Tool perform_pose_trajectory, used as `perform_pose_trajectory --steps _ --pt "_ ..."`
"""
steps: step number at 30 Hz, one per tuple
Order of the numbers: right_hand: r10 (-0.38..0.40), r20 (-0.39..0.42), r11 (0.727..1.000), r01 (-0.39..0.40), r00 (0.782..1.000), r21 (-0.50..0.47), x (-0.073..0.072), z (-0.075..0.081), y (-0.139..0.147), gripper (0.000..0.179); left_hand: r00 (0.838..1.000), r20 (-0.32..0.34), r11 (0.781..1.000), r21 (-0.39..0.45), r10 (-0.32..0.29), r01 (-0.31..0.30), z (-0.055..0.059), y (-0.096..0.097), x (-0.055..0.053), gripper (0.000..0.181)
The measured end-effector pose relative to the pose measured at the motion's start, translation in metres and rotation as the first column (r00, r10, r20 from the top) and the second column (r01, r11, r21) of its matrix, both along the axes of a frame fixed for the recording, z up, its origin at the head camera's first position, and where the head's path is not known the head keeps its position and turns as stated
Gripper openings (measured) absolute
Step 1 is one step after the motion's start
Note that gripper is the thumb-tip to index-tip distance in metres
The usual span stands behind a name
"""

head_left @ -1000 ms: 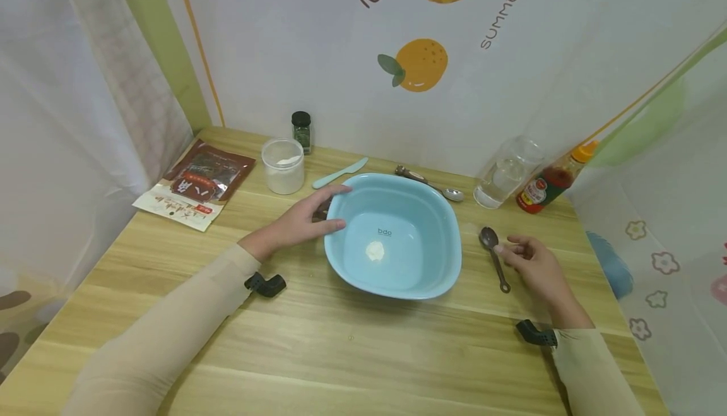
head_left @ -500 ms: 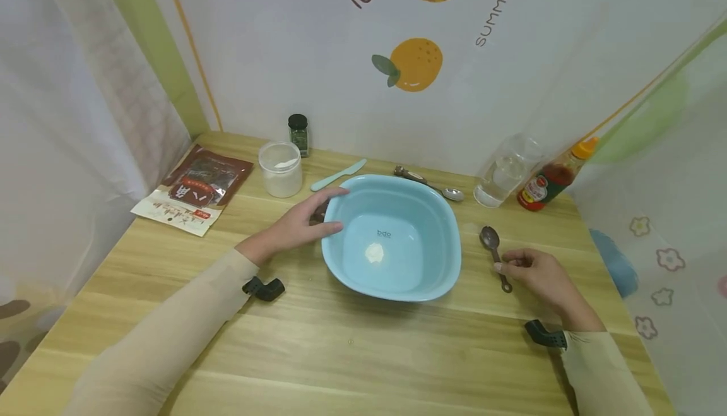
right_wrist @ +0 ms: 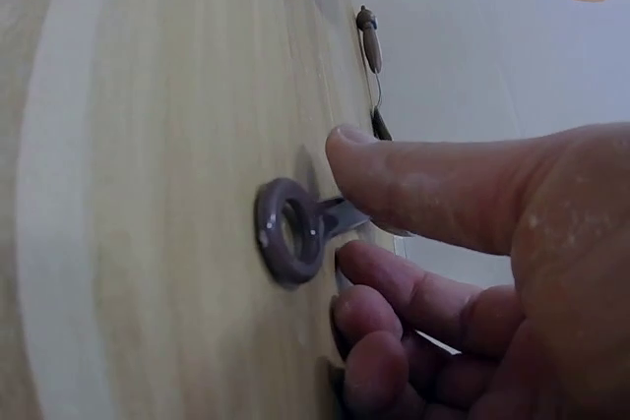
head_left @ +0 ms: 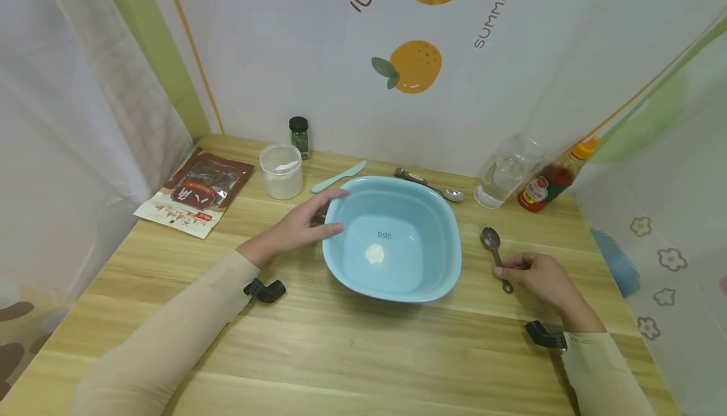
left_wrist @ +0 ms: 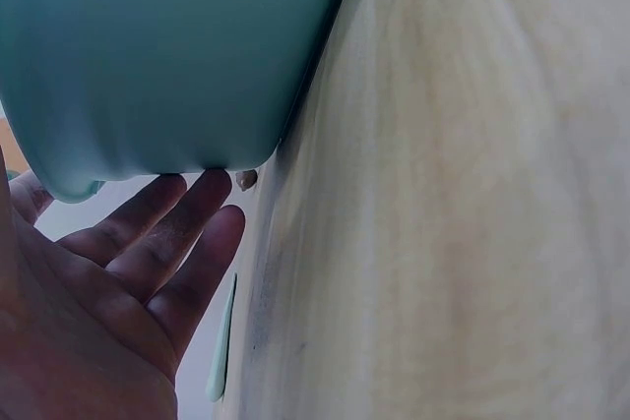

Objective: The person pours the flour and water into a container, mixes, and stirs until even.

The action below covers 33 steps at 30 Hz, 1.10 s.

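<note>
In the head view, my left hand (head_left: pixel 295 226) holds the near-left wall of a light blue basin (head_left: pixel 449 258), thumb over the rim and fingers along the outside. The left wrist view shows those fingertips touching the basin's side (left_wrist: pixel 177 66). A small patch of white powder (head_left: pixel 375 253) lies on the basin's floor. To the right, my right hand (head_left: pixel 539 280) pinches the handle of a dark brown spoon (head_left: pixel 490 238) lying on the table. The right wrist view has the spoon's ringed handle end (right_wrist: pixel 285 263) just beyond the thumb and index finger.
Along the table's (head_left: pixel 363 372) back stand a tub of white powder (head_left: pixel 283 182), a herb jar (head_left: pixel 299 141), a glass of clear liquid (head_left: pixel 500 179) and a sauce bottle (head_left: pixel 548 182). A pale green knife (head_left: pixel 339 176), metal spoon (head_left: pixel 453 195) and brown packet (head_left: pixel 199 189) lie there.
My right hand has moved slightly toward the near end of the spoon's handle, and its fingers have drawn together around it. My left hand and the basin have stayed in place.
</note>
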State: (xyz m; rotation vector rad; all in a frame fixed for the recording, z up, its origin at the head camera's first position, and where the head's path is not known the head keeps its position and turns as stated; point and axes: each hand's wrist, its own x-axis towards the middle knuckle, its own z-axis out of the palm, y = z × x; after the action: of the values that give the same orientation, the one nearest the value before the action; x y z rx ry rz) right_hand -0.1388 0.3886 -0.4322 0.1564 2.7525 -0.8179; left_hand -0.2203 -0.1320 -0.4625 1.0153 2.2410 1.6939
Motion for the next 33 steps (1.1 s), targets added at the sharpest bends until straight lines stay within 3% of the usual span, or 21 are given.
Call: perform_pose_trajectory --steps 9,33 --pt "-0.019 -0.021 1.0 0.019 1.0 0.011 0.0013 -0.0041 0.0003 0.046 1.0 0.003 1.0 0.007 -0.006 0.006 -0.0013 0.0014 -0.0012 0.07" --pt "-0.02 -0.037 1.0 0.02 0.999 0.007 0.0004 -0.005 -0.0024 0.044 1.0 0.002 1.0 0.017 -0.01 0.01 -0.0011 -0.0003 -0.0014 0.069"
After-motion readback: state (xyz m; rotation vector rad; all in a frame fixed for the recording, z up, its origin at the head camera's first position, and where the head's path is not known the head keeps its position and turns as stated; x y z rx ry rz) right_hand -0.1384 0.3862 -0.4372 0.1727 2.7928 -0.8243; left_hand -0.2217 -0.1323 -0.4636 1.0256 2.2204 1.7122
